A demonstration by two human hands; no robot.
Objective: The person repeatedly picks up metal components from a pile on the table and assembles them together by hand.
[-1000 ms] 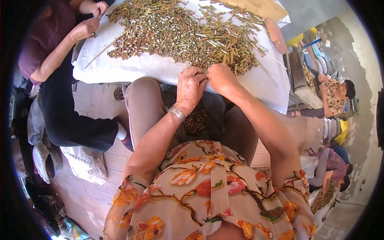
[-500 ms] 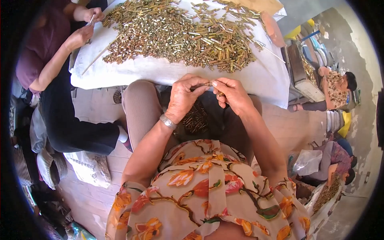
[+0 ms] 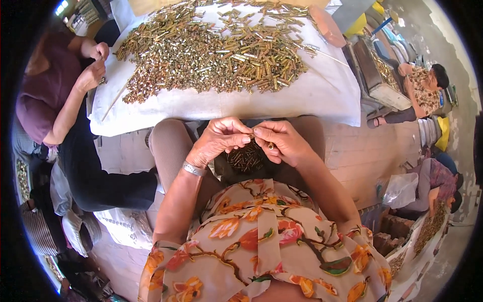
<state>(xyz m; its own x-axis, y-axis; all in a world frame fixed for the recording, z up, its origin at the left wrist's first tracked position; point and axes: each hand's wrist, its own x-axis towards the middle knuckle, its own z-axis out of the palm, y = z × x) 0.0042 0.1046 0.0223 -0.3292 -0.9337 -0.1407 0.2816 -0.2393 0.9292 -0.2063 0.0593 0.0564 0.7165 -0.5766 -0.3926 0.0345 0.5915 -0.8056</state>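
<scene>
My left hand (image 3: 217, 143) and my right hand (image 3: 283, 141) meet fingertip to fingertip in front of the table's near edge. Between their pinched thumbs and forefingers is a small brass-coloured metal piece (image 3: 252, 137), mostly covered by the fingers. A second brass-coloured tubular piece (image 3: 271, 146) is tucked in the curled fingers of my right hand, its round end showing. Below my hands, between my knees, a dark container (image 3: 245, 158) holds many slim metal pieces. Beyond them, a heap of brass-coloured nuts (image 3: 166, 75) and tubular sleeves (image 3: 274, 68) covers the table.
The table has a white cover (image 3: 201, 108), with a thin stick (image 3: 114, 100) at its left. A co-worker's hands (image 3: 93, 68) work at the left side. A white printed sack (image 3: 126, 226) lies on the floor. Other people (image 3: 425, 85) sit at the right by more metal parts.
Both my hands have come down from the table edge toward my lap, still pinched together. The view has shifted, and the co-worker's hands at left are now closer together.
</scene>
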